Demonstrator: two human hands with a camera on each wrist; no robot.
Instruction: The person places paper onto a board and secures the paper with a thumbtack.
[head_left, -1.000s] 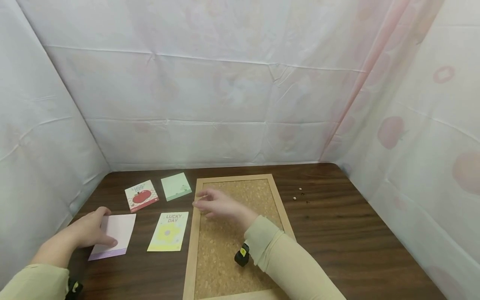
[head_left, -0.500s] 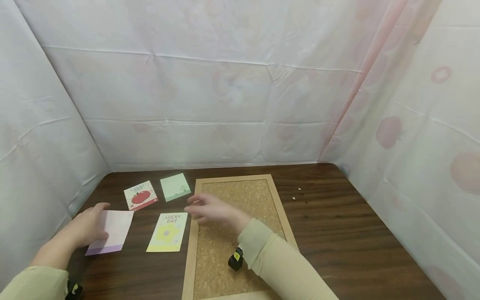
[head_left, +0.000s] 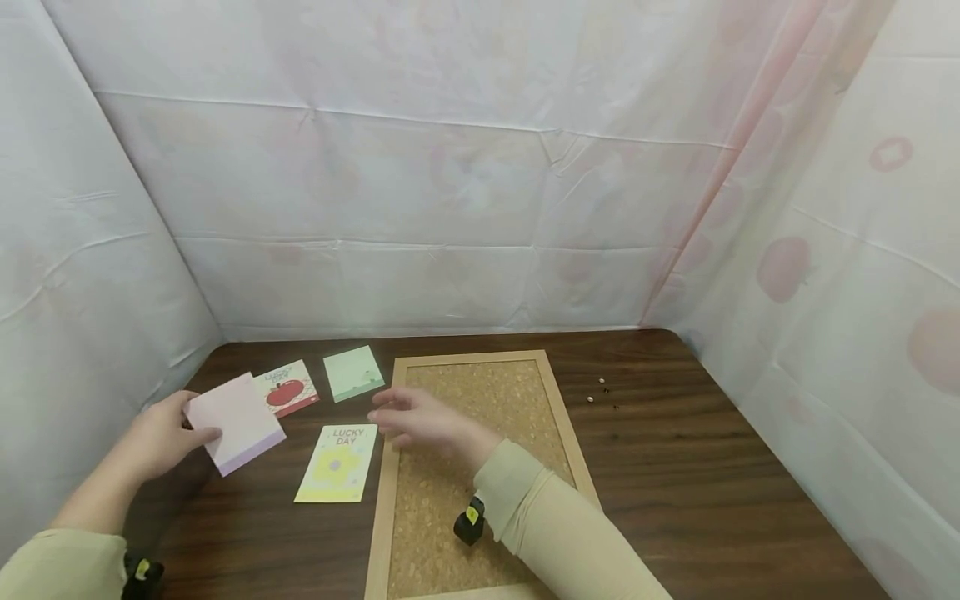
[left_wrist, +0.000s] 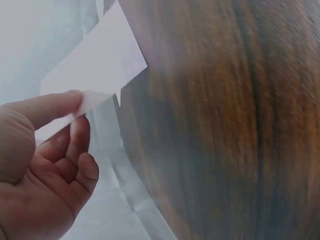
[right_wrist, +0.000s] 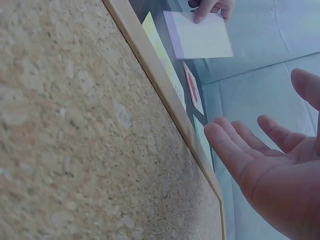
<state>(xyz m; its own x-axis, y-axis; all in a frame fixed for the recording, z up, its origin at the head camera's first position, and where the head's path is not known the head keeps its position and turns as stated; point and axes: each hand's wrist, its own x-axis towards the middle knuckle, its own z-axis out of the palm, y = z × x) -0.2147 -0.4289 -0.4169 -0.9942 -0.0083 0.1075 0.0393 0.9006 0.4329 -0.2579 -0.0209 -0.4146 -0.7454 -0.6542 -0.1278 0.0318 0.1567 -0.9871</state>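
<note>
At the left of the head view, my left hand point(head_left: 159, 437) pinches a pale pink note sheet point(head_left: 238, 423) with a purple band along one edge. The sheet is raised and tilted. In the left wrist view the thumb lies on top of the sheet point(left_wrist: 102, 57) and fingers curl beneath it. My right hand point(head_left: 431, 423) hovers over the left side of a wood-framed cork board point(head_left: 487, 383), holding nothing. The right wrist view shows that hand point(right_wrist: 280, 175) with its fingers extended and relaxed, apart from the cork.
A yellow LUCKY DAY sheet point(head_left: 337, 467), a red apple sheet point(head_left: 288, 390) and a green sheet point(head_left: 352, 372) lie on the dark wood table point(head_left: 697, 475). Several tiny pins point(head_left: 590, 399) are scattered right of the board. Pale curtains point(head_left: 420, 183) enclose the table.
My left hand has lifted the pink note sheet from the table, moving it up and turning it beside the apple sheet. My right hand has shifted slightly left.
</note>
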